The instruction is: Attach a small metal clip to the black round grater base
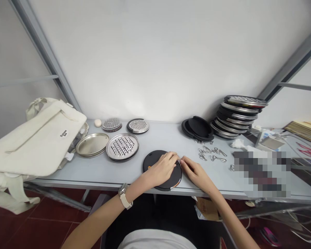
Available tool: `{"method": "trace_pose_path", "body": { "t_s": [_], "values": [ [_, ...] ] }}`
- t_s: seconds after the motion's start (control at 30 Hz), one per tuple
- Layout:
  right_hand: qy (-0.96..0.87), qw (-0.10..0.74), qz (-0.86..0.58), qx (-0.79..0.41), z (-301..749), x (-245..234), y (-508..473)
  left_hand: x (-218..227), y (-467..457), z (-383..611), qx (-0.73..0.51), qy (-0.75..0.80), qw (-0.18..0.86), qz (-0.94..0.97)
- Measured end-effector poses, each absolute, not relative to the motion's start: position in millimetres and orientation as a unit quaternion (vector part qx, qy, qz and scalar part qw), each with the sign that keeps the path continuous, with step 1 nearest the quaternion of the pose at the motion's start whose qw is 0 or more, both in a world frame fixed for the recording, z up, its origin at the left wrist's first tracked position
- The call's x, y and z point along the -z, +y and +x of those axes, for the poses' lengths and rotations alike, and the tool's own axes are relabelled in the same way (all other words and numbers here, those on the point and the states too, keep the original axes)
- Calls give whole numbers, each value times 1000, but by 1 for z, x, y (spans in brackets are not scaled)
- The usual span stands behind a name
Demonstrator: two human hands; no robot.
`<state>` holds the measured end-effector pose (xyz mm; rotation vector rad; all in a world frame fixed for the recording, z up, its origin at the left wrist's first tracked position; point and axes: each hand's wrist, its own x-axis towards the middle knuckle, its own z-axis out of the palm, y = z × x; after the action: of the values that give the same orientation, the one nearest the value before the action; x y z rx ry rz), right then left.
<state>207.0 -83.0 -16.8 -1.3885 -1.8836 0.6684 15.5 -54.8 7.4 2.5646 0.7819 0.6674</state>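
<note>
A round black disc (152,159) lies flat near the front edge of the grey table (98,171). My left hand (162,168) rests on top of the disc, fingers curled toward its right rim. My right hand (197,171) touches the disc's right edge, fingertips pinched at a small metal piece there; what it pinches is too small to tell. A watch with a white strap sits on my left wrist. Several small metal clips (211,154) lie scattered just beyond my right hand.
A perforated metal disc (122,146) and a plain metal plate (92,144) lie left of centre, with two smaller grater discs (138,125) behind. Black lids (197,128) and a tall stack of discs (237,116) stand at back right. A white bag (36,138) fills the left end.
</note>
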Motion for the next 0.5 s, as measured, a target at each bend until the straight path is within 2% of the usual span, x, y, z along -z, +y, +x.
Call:
{"method": "trace_pose_path", "body": {
  "t_s": [0.13,0.5],
  "values": [
    [-747,319,-530,-242,205,14,-83,-8,-55,16,-234,284,179,912],
    [-753,310,-523,-251,208,16,-82,-14,-55,16,-217,274,178,920]
  ]
}}
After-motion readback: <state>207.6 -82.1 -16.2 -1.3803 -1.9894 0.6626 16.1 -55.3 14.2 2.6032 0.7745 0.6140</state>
